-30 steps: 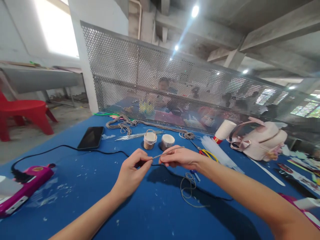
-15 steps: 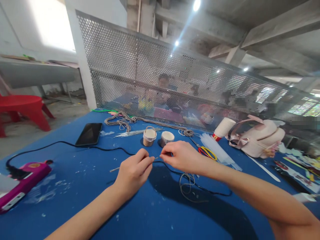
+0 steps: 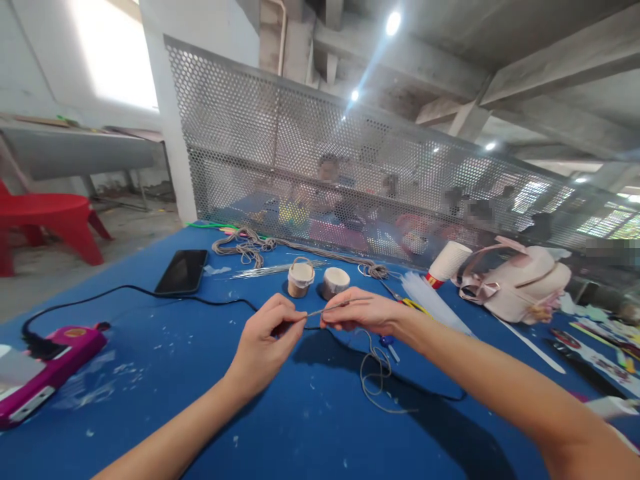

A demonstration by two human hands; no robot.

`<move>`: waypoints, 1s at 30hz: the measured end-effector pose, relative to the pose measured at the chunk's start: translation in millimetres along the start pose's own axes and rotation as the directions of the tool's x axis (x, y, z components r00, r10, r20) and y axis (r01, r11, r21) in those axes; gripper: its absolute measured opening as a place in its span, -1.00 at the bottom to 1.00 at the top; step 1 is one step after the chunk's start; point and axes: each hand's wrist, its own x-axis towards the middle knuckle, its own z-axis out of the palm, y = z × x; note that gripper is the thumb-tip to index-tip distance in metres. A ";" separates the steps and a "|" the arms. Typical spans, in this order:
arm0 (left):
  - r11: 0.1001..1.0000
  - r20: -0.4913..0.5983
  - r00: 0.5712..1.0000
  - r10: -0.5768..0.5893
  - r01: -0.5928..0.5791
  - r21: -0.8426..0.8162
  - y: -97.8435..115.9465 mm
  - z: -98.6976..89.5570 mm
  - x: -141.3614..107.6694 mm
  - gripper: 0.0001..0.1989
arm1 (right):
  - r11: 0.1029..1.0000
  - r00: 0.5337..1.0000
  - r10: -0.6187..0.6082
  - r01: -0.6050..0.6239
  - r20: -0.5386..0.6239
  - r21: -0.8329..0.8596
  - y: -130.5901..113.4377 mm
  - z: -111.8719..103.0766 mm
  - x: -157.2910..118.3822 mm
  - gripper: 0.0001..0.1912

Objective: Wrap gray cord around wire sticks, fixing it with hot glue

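Note:
Over the middle of the blue table, my left hand (image 3: pixel 267 337) pinches a thin grey-brown cord (image 3: pixel 318 312) between thumb and fingertips. My right hand (image 3: pixel 361 312) faces it, fingers bent together on the same cord, which runs across the back of those fingers. Below the right hand, a loose looped length of similar cord (image 3: pixel 374 373) lies on the table; where it joins the held part is hidden. Just beyond the hands stand a small tub with a cord handle (image 3: pixel 300 280) and a second round tub (image 3: pixel 335 281) with a pale top.
A black cable (image 3: pixel 200 298) crosses the table from a purple power strip (image 3: pixel 60 370). Around the back lie a phone (image 3: pixel 181 271), cord bundles (image 3: pixel 243 247) and thin wires (image 3: pixel 273 270). Paper cups (image 3: pixel 449 263), clear strips (image 3: pixel 433 303) and a pink backpack (image 3: pixel 530 283) sit right. A perforated screen (image 3: pixel 235 133) borders the table.
My right hand has turned flatter, and the cord now shows across its fingers. The cord end that stuck out left of my left hand is out of sight. A blue-capped item now shows below the right wrist.

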 end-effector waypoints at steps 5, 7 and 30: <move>0.984 -0.073 0.996 0.054 -0.041 0.171 -1.1 4.8 -2.0 -0.87 | 0.997 0.987 -0.066 0.070 -0.149 0.022 2.7 21.3 -4.8 -0.82; 0.959 -0.047 0.994 0.095 -0.079 0.271 -2.6 5.6 -3.7 -0.85 | 0.987 0.971 -0.122 0.097 -0.203 -0.130 -1.6 25.7 -7.8 -0.82; 0.995 0.039 0.998 -0.059 0.061 -0.081 -0.6 1.3 2.5 -0.87 | 0.995 0.992 0.099 -0.100 0.080 0.009 -2.1 -8.6 8.0 -0.80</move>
